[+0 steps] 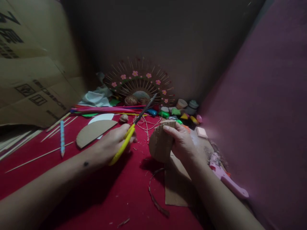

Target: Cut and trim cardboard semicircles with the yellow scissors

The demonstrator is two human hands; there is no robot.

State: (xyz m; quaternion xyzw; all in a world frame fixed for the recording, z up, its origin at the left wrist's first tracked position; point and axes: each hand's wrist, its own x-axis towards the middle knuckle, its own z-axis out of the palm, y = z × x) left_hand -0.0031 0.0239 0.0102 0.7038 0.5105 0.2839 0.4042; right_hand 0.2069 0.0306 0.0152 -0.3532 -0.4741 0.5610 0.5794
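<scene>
My left hand is closed on yellow-handled scissors, whose dark blades point up and away to the right. In my right hand is a half-round cardboard piece, gripped near its straight edge with the thumb on its face. Small marks or holes run along part of that piece. Left of the scissors lies another cardboard half-circle, partly over a white paper piece. Beneath my right hand is a flat cardboard sheet, and a strand of twine curls beside it.
A decorated fan of sticks stands at the back wall. Pipe cleaners, a blue pencil and thin sticks lie leftward. A large cardboard box rises at left; a pink glue gun rests at right.
</scene>
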